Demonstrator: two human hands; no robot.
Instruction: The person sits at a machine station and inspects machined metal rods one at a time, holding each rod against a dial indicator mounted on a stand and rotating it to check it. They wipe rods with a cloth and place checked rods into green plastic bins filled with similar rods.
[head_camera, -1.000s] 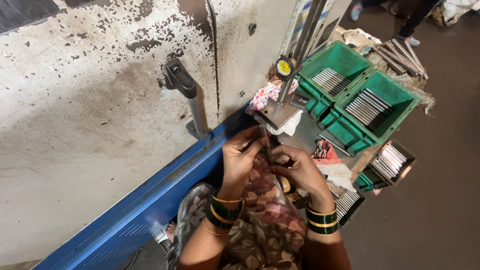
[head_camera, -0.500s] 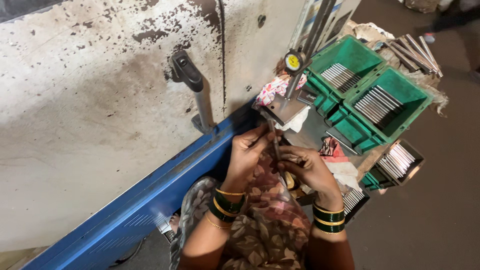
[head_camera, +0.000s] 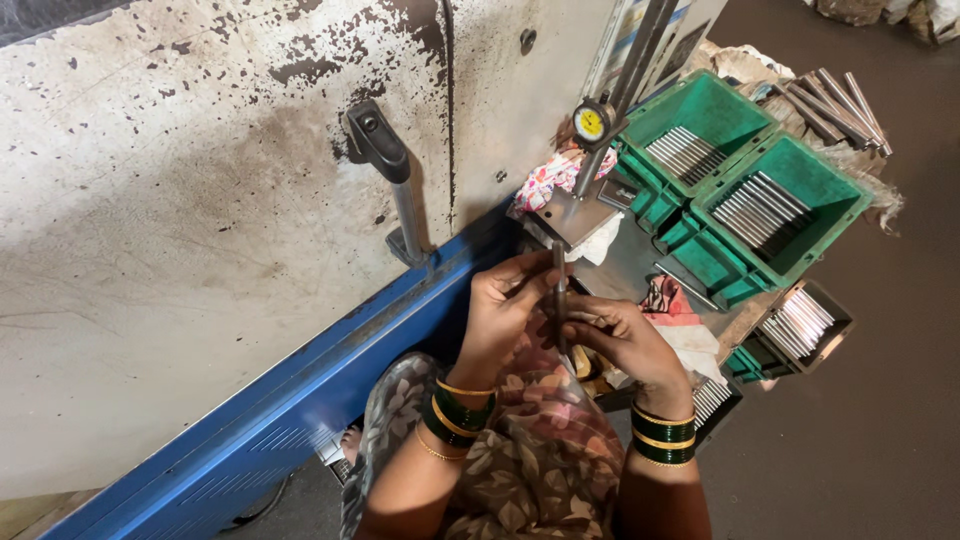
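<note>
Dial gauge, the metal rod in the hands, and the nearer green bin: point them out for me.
Dial gauge (head_camera: 591, 124), head view, on its yellow round face.
Metal rod (head_camera: 559, 285), head view, on the shaft between both hands.
Nearer green bin (head_camera: 835, 190), head view, on its right inner wall.

A stained white panel (head_camera: 200, 230) fills the left, with a black handle (head_camera: 385, 165) on it and a blue rail (head_camera: 300, 400) along its lower edge. A yellow dial gauge (head_camera: 591, 124) stands above a metal plate (head_camera: 572, 217), beside a flowered cloth (head_camera: 545, 180). Two green bins (head_camera: 840, 215) hold rows of metal rods (head_camera: 760, 205); more rods (head_camera: 835, 100) lie behind them. A dark box (head_camera: 805, 325) of rods sits lower down.
</note>
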